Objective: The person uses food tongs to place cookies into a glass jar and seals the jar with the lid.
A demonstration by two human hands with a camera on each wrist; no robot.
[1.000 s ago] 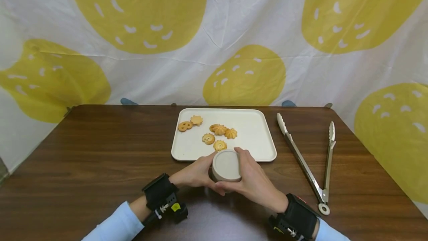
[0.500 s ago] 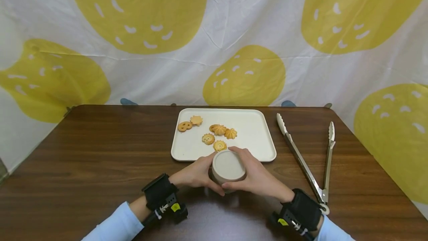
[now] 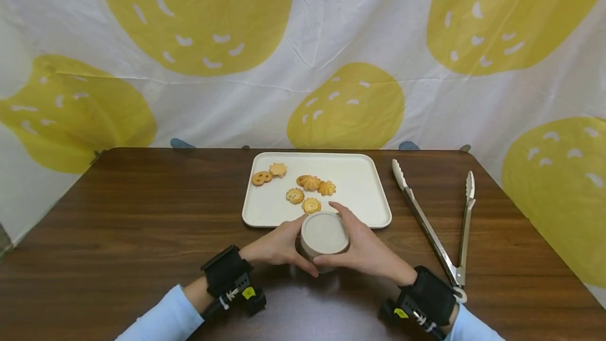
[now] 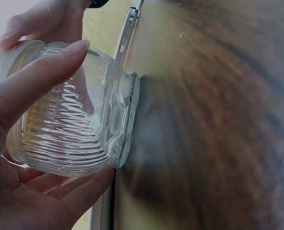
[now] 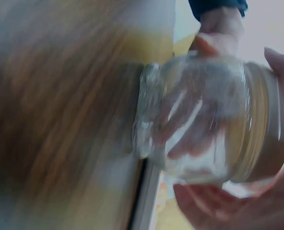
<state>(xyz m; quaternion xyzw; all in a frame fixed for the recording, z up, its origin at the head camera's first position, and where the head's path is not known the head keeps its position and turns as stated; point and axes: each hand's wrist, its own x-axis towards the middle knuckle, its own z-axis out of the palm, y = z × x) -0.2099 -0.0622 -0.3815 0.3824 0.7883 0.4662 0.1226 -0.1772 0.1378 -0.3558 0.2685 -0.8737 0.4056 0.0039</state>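
Observation:
A clear ribbed glass jar with a pale beige lid stands upright in front of the tray in the head view. My left hand holds the jar's body, its thumb along the near side and its fingers round the far side. Curved round the lid from the right is my right hand, thumb at the near rim and index fingertip just beyond the far rim. The glass looks see-through in both wrist views, with its thick base down at the brown table.
A white tray behind the jar bears several cookies, mostly on its left half. Steel tongs with pale tips lie spread at the right. A white curtain with yellow fruit prints hangs behind the table.
My right hand has turned about the lid, its wrist shifting right and up in the head view; the index finger now stands out from the rim. The left hand and jar stay put.

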